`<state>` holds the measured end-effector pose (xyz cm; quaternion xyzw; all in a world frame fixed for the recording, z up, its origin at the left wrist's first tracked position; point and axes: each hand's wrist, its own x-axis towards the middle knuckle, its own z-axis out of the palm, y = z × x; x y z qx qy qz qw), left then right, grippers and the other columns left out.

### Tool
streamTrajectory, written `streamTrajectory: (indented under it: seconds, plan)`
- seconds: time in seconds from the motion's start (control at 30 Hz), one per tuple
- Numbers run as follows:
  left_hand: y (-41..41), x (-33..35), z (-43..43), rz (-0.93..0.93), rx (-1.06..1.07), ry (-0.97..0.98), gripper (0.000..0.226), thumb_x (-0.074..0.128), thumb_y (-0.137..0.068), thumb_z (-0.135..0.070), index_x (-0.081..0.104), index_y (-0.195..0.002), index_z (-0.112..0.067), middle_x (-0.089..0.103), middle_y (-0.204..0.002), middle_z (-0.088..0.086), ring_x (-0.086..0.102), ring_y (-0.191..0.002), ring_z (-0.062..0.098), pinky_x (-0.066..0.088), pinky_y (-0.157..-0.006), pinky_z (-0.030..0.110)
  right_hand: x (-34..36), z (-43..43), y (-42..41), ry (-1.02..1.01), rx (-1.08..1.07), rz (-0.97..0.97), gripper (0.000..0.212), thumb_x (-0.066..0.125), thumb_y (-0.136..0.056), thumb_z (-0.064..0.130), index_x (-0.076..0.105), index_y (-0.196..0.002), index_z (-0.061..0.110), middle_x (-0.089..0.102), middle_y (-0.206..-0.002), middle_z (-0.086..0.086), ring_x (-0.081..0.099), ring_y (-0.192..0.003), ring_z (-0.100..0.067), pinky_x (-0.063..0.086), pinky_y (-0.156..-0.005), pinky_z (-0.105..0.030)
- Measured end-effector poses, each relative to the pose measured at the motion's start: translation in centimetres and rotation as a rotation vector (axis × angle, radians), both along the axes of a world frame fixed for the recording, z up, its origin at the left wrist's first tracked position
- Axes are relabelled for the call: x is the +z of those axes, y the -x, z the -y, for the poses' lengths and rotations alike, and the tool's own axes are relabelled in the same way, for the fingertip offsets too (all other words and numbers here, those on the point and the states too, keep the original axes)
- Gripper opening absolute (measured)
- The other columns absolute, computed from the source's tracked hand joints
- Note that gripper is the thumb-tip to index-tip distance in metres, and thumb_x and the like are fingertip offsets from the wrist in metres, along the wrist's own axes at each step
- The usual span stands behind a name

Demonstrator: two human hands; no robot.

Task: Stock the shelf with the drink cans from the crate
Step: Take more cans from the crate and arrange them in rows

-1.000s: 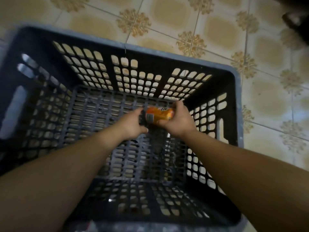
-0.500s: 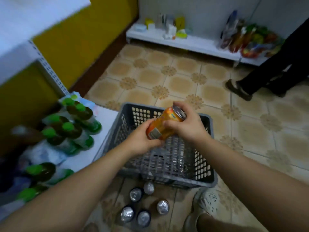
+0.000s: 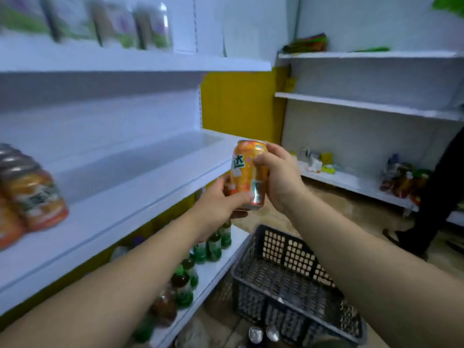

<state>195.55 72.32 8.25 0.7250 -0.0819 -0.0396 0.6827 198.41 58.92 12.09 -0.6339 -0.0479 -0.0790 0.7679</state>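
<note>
Orange with white-green print on the can (image 3: 247, 172), centre; white shelf (image 3: 140, 177), left; dark grey lattice crate (image 3: 283, 277), lower right; yellow wall panel (image 3: 241, 104).

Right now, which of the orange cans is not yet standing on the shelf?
The can gripped by the left hand and right hand, held up before the shelf. The other orange cans sit on that shelf at the far left.

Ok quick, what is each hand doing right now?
Left hand: closed on the bottom of the orange printed metal drink can.
Right hand: closed on the same can, near its top.
</note>
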Motion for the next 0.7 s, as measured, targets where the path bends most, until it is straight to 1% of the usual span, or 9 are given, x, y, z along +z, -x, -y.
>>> streamTrajectory:
  seconds: [0.03, 0.1, 0.17, 0.2, 0.27, 0.37, 0.5, 0.6, 0.7]
  plan:
    - [1.3, 0.7, -1.2, 0.034, 0.061, -0.016, 0.05, 0.071, -0.082, -0.011, 0.047, -0.125, -0.017, 0.065, -0.104, 0.006, 0.067, -0.091, 0.02, 0.055, -0.075, 0.031, 0.8, -1.6, 0.8, 0.034, 0.054, 0.014, 0.055, 0.067, -0.068, 0.019, 0.056, -0.121, 0.016, 0.061, -0.116, -0.013, 0.063, -0.102, -0.029, 0.055, -0.087, -0.048]
    - [4.1, 1.8, -3.8, 0.123, 0.196, -0.103, 0.055, 0.076, -0.077, -0.012, 0.046, -0.122, -0.02, 0.065, -0.1, -0.002, 0.065, -0.084, 0.007, 0.053, -0.073, 0.017, 1.8, -4.7, 2.5, 0.237, 0.136, 0.057, 0.07, 0.072, -0.071, 0.039, 0.048, -0.134, 0.02, 0.056, -0.118, -0.006, 0.061, -0.103, -0.024, 0.055, -0.089, -0.044]
    - [6.5, 2.3, -6.3, 0.173, 0.318, -0.167, 0.062, 0.08, -0.074, -0.013, 0.043, -0.123, -0.027, 0.062, -0.099, -0.01, 0.06, -0.081, -0.001, 0.051, -0.074, 0.014, 2.3, -7.6, 4.0, 0.474, 0.185, 0.12, 0.09, 0.074, -0.065, 0.057, 0.038, -0.142, 0.025, 0.051, -0.127, -0.004, 0.059, -0.108, -0.02, 0.053, -0.093, -0.039]
    - [7.8, 2.4, -7.6, 0.174, 0.369, -0.179, 0.066, 0.08, -0.073, -0.013, 0.041, -0.125, -0.028, 0.06, -0.098, -0.012, 0.059, -0.082, -0.002, 0.051, -0.074, 0.014, 2.4, -8.9, 4.8, 0.52, 0.217, 0.148, 0.091, 0.077, -0.066, 0.054, 0.038, -0.142, 0.025, 0.053, -0.126, -0.004, 0.06, -0.106, -0.018, 0.053, -0.09, -0.034]
    - [10.2, 2.3, -10.3, 0.156, 0.432, -0.194, 0.068, 0.079, -0.075, -0.013, 0.038, -0.127, -0.029, 0.059, -0.102, -0.009, 0.059, -0.085, -0.001, 0.052, -0.071, 0.015, 2.6, -11.5, 6.4, 0.53, 0.299, 0.191, 0.079, 0.08, -0.075, 0.037, 0.04, -0.141, 0.023, 0.057, -0.119, -0.002, 0.062, -0.09, -0.01, 0.053, -0.077, -0.022]
    - [13.4, 2.3, -14.3, 0.114, 0.495, -0.231, 0.065, 0.075, -0.079, -0.014, 0.038, -0.13, -0.028, 0.059, -0.115, 0.003, 0.06, -0.096, 0.009, 0.055, -0.085, 0.032, 2.8, -15.3, 8.7, 0.513, 0.404, 0.221, 0.067, 0.076, -0.081, 0.028, 0.043, -0.138, 0.021, 0.056, -0.107, 0.002, 0.058, -0.08, -0.001, 0.049, -0.065, -0.011]
    - [16.4, 2.7, -18.9, 0.107, 0.599, -0.236, 0.062, 0.071, -0.082, -0.012, 0.039, -0.133, -0.026, 0.06, -0.115, -0.002, 0.059, -0.105, 0.013, 0.052, -0.085, 0.028, 2.7, -20.1, 10.7, 0.395, 0.555, 0.179, 0.062, 0.073, -0.083, 0.021, 0.046, -0.138, 0.02, 0.057, -0.108, 0.001, 0.063, -0.094, -0.017, 0.056, -0.085, -0.035]
    - [18.4, 2.8, -21.4, 0.09, 0.64, -0.176, 0.064, 0.072, -0.081, -0.01, 0.04, -0.134, -0.026, 0.061, -0.114, -0.005, 0.06, -0.106, 0.014, 0.052, -0.09, 0.035, 2.5, -23.0, 11.4, 0.318, 0.674, 0.151, 0.052, 0.07, -0.085, 0.016, 0.048, -0.133, 0.023, 0.059, -0.109, -0.001, 0.065, -0.098, -0.021, 0.057, -0.087, -0.04]
    - [20.4, 2.9, -23.0, 0.087, 0.688, -0.135, 0.058, 0.072, -0.08, -0.007, 0.044, -0.129, -0.022, 0.062, -0.109, -0.005, 0.062, -0.095, 0.007, 0.055, -0.071, 0.019, 2.0, -26.0, 12.2, 0.255, 0.761, 0.119, 0.044, 0.066, -0.087, 0.012, 0.051, -0.127, 0.022, 0.062, -0.115, -0.007, 0.066, -0.099, -0.024, 0.057, -0.083, -0.04]
